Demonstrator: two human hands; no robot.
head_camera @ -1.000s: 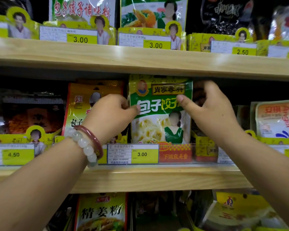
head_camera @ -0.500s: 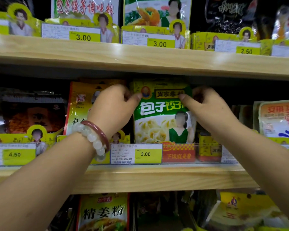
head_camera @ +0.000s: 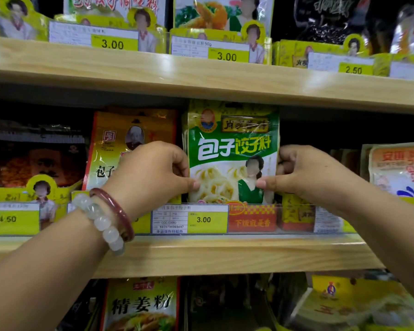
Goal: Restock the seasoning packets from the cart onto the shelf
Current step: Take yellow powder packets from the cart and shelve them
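A stack of green and white seasoning packets [head_camera: 233, 149] stands upright on the middle wooden shelf [head_camera: 201, 254], behind a clear price rail. My left hand [head_camera: 151, 173] pinches the stack's lower left edge, thumb on the front. On the lower right edge my right hand [head_camera: 303, 173] pinches the same way. Two bracelets circle my left wrist. The cart is out of view.
An orange and yellow packet [head_camera: 120, 144] stands just left of the green one. Dark packets sit at far left, pale ones [head_camera: 396, 168] at far right. The upper shelf [head_camera: 201, 77] hangs close above the stack. More packets fill the shelf below [head_camera: 139, 304].
Both hands have slid down from the packet's upper corners to its lower edges. The green packets now stand straighter and a little higher in view.
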